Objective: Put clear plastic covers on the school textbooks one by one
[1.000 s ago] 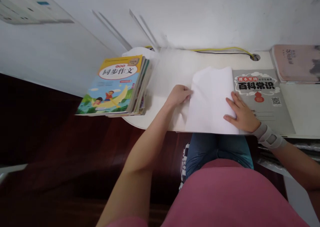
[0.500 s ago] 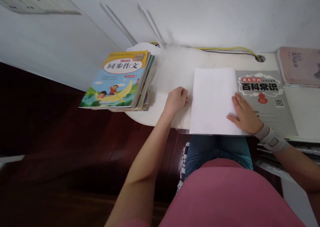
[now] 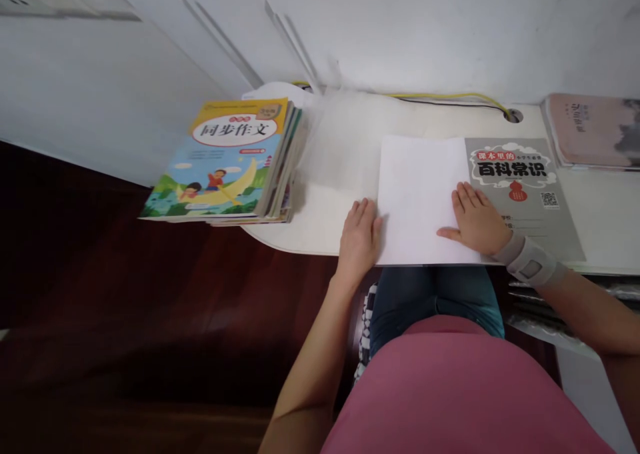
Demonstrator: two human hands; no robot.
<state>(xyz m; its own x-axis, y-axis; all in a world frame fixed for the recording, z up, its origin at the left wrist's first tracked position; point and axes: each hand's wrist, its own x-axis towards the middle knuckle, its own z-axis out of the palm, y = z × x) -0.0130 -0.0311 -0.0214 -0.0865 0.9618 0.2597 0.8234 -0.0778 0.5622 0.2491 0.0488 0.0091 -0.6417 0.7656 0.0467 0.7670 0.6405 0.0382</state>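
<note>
A white sheet (image 3: pixel 417 194) lies flat on the white desk (image 3: pixel 340 154), covering the left part of a grey booklet (image 3: pixel 530 194) with black and red print. My left hand (image 3: pixel 359 237) rests flat on the desk with fingers stretched out, touching the sheet's left edge. Spread flat on the sheet's right side, where it meets the booklet, is my right hand (image 3: pixel 475 221). A grey band (image 3: pixel 530 262) wraps that wrist. Neither hand grips anything.
A stack of colourful books (image 3: pixel 225 164) sits at the desk's left end, overhanging the edge. A pink book (image 3: pixel 593 131) lies at the far right. A yellow cable (image 3: pixel 450 99) runs along the back to a hole (image 3: pixel 515 115). White wall behind, dark floor (image 3: pixel 100 321) to the left.
The sheet, earlier bowed up, now lies flat. My left hand uncurled from a loose fist at the sheet's edge, slid nearer the desk front and flattened. My right hand stayed pressed on the sheet.
</note>
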